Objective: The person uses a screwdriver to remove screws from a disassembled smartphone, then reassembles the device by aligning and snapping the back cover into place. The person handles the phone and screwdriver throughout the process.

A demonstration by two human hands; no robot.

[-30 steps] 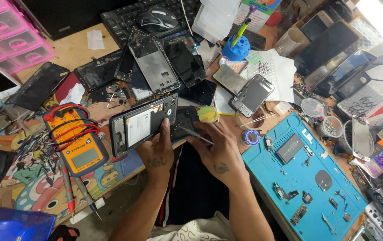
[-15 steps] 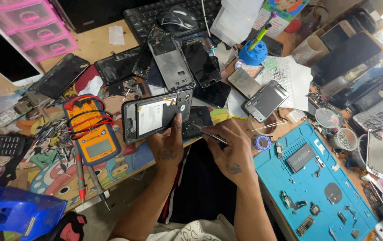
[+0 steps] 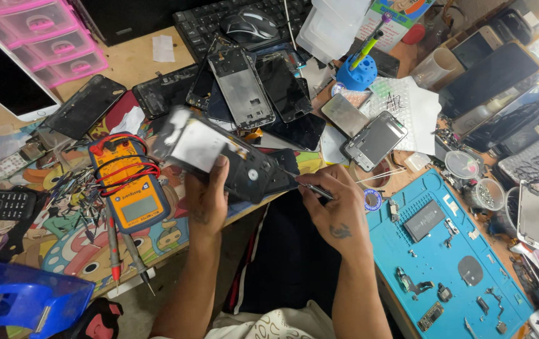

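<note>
My left hand (image 3: 206,198) grips an opened phone (image 3: 219,154) with its back cover off, held tilted above the bench edge; its pale battery faces up and looks blurred. My right hand (image 3: 335,210) pinches thin metal tweezers (image 3: 307,185) whose tip points left toward the phone's lower end. Both hands sit over my lap, just in front of the cluttered bench.
An orange multimeter (image 3: 131,188) with red and black leads lies to the left. A blue repair mat (image 3: 451,257) with small parts is on the right. Several stripped phones and screens (image 3: 244,88) lie behind, by a keyboard (image 3: 219,19) and mouse (image 3: 250,26). A blue tape dispenser (image 3: 24,301) sits lower left.
My left hand has swung the opened phone, tilting it so it lies more diagonal and blurred. The right hand with the tweezers stays near its lower end. The view has shifted.
</note>
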